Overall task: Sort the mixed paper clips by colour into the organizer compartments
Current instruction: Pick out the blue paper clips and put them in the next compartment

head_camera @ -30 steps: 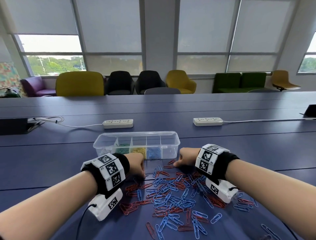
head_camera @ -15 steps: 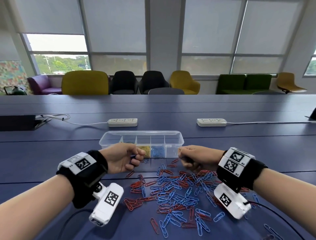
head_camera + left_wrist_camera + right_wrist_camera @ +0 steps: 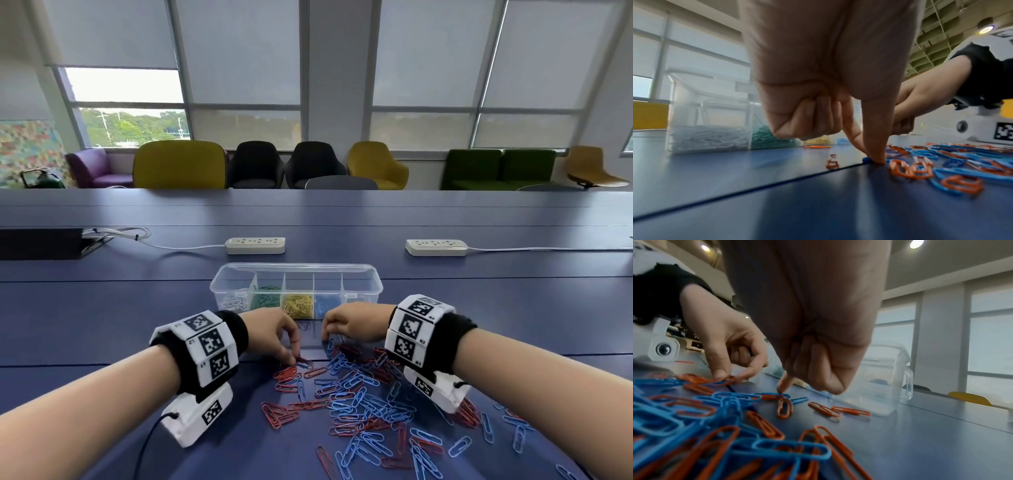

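Since the earlier frame: both hands down from in front of the organizer to the far edge of the clip pile.

Head view: left hand (image 3: 274,334) and right hand (image 3: 352,325) side by side, fingertips on the table (image 3: 102,325), just short of the clear organizer (image 3: 363,274). White, green, yellow and blue clips sorted in its compartments, left to right; rightmost compartment apparently empty. Mixed red and blue paper clips (image 3: 359,394) spread near, between the wrists.

Left wrist view: thumb and forefinger brought together on a blue clip (image 3: 866,160) at the table seam; other fingers curled in.

Right wrist view: forefinger tip down on a blue clip (image 3: 774,394) at the pile's far edge; remaining fingers curled, whether anything is held inside cannot be told.

Step in hand, as judged: picking blue clips. Next move calls for lifting cleanly from a flat surface without dragging linked red clips, then release into the blue compartment.
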`<action>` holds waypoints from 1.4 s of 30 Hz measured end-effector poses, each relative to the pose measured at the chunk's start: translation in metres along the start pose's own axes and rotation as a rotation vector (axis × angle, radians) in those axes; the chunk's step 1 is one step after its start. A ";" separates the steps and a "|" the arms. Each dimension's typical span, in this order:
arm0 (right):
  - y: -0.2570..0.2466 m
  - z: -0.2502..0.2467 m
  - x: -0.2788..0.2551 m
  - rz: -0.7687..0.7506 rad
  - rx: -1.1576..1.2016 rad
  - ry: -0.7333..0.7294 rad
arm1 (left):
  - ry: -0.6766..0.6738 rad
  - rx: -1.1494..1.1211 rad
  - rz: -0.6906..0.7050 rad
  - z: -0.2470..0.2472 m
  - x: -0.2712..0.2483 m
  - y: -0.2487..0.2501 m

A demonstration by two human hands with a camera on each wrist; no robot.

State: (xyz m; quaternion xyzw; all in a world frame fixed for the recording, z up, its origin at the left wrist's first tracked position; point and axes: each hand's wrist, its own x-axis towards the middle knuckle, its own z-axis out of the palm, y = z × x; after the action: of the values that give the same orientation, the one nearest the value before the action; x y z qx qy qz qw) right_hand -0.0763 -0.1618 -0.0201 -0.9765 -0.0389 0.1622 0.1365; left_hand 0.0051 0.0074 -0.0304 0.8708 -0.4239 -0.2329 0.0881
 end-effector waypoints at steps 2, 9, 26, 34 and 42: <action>0.003 0.001 0.005 0.005 -0.028 0.011 | 0.039 0.021 0.018 0.001 0.003 0.001; 0.021 0.001 0.009 0.029 0.016 -0.003 | 0.049 0.006 0.033 -0.002 0.005 0.003; 0.001 0.000 0.011 0.076 0.014 -0.128 | 0.067 -0.283 -0.013 -0.013 -0.013 0.012; 0.005 -0.008 -0.030 0.052 0.828 0.019 | 0.050 -1.337 -0.047 -0.014 -0.036 0.011; 0.021 -0.007 -0.041 0.145 1.050 -0.022 | -0.052 -0.942 -0.156 0.004 -0.032 0.019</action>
State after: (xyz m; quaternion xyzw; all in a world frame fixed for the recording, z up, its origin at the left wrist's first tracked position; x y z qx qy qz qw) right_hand -0.1118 -0.1882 -0.0068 -0.7751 0.1136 0.1789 0.5952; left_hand -0.0268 0.0209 -0.0164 0.7591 -0.2077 -0.4274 0.4449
